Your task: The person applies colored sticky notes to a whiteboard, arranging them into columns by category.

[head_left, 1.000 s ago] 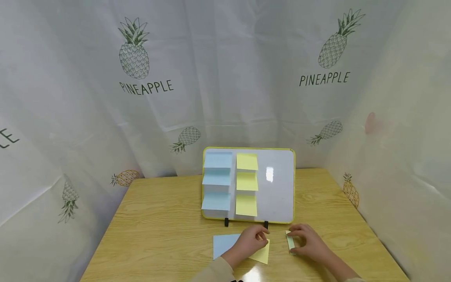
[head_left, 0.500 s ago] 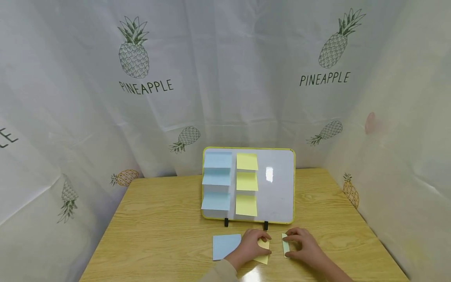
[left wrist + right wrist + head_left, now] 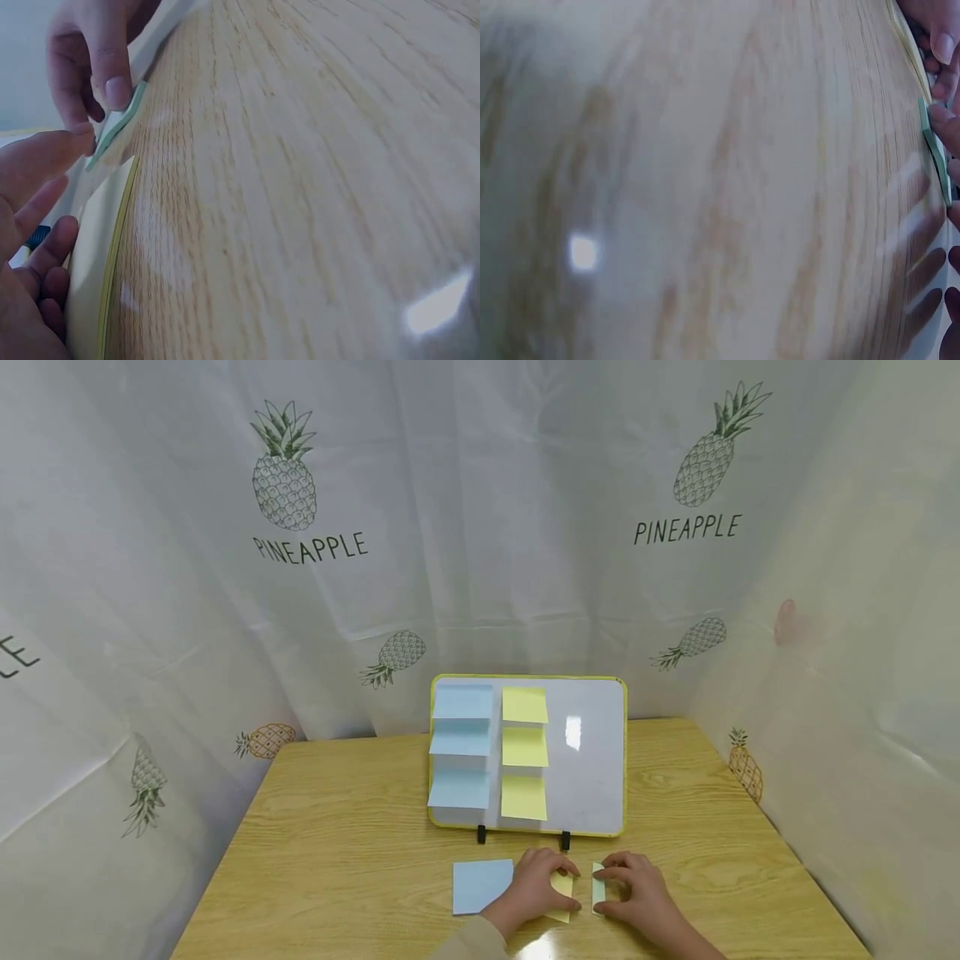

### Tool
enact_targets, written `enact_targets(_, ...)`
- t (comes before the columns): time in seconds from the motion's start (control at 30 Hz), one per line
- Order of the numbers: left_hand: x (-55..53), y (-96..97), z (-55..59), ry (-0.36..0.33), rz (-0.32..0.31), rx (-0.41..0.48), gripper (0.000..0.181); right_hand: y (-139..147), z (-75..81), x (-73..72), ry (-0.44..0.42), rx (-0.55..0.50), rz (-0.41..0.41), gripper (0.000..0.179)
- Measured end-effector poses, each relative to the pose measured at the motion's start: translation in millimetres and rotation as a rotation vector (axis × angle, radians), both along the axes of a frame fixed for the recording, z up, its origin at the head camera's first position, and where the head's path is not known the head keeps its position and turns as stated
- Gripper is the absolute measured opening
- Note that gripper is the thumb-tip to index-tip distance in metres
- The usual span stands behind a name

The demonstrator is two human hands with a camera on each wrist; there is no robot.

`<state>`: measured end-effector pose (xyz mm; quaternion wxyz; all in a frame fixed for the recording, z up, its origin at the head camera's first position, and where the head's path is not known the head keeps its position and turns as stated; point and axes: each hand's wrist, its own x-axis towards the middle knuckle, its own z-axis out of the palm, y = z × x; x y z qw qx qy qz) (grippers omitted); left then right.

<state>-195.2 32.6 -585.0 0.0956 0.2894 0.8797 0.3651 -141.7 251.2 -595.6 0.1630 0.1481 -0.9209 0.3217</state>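
Left hand [image 3: 528, 889], just right of the blue pad [image 3: 480, 887], is held over the yellow pad [image 3: 562, 884], thumb and forefinger spread with nothing gripped between them. Just beside the yellow pad, but apart from it, the green pad [image 3: 597, 891] is pinched at its ends by the partly curled right hand [image 3: 640, 892]. Positioning of the green pad appears to be under way; next, steady alignment seems called for.
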Motion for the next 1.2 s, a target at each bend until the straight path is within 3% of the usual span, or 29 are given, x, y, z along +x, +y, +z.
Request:
enact_targets(0.43, 1.2, 5.1, -7.1, 0.074, 0.038, -0.050, 0.034, -5, -3.4, -0.1, -0.055, -0.012, -0.069, 0.038)
enact_targets(0.73, 10.7, 16.3, 1.0, 0.121, 0.168, -0.125, 0.030, -4, -3.0, -7.9, -0.005, -0.026, -0.050, 0.036)
enact_targets(0.93, 16.3, 24.3, 0.9, 0.116, 0.249, -0.159, 0.032, -1, -0.4, -12.4, -0.011, -0.068, -0.004, 0.033)
enact_targets(1.07, 17.4, 27.4, -0.1, 0.108, 0.271, -0.157, 0.033, 3, 4.3, -18.0, -0.108, -0.145, 0.012, 0.031)
enact_targets(1.2, 16.8, 28.3, -1.9, 0.115, 0.267, -0.144, 0.034, 8, 12.2, -22.0, -0.308, -0.238, 0.002, 0.031)
